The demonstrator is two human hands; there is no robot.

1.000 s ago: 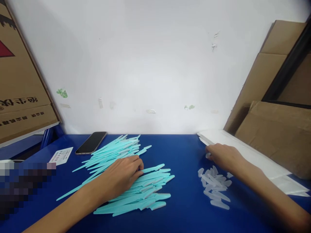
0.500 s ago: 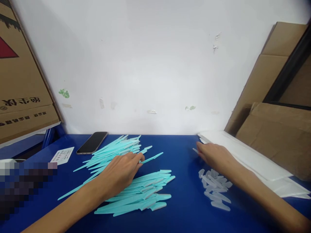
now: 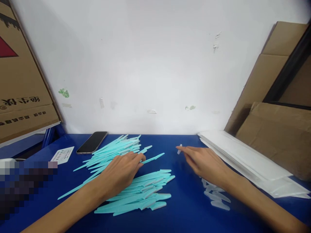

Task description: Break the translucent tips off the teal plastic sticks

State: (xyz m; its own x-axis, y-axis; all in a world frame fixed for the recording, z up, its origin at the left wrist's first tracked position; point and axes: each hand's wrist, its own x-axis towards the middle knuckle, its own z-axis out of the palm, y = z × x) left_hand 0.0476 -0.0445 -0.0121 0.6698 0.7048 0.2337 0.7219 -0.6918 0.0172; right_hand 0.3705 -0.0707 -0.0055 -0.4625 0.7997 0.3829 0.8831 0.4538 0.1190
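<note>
My left hand (image 3: 123,170) is closed on a turquoise eyebrow razor (image 3: 155,158), whose blade end points to the right. Beneath and behind that hand lies a loose heap of similar razors (image 3: 114,150). A second group of razors (image 3: 143,195) is spread in front of it, blade ends to the right. Between the fingertips of my right hand (image 3: 206,161) is a small clear blade cap (image 3: 179,149), held apart from the razor. Several more clear caps (image 3: 217,196) lie below my right wrist, partly hidden by it.
A phone (image 3: 92,142) and a printed card (image 3: 62,155) rest at the table's left. White flat sheets or bags (image 3: 250,158) are stacked at right, against cardboard (image 3: 277,139). A large carton (image 3: 21,74) stands left. Behind the blue table (image 3: 187,207) rises a white wall.
My right hand has moved left with the clear cap, from beside the white stack toward the razor. My left hand has stayed almost still with its razor.
</note>
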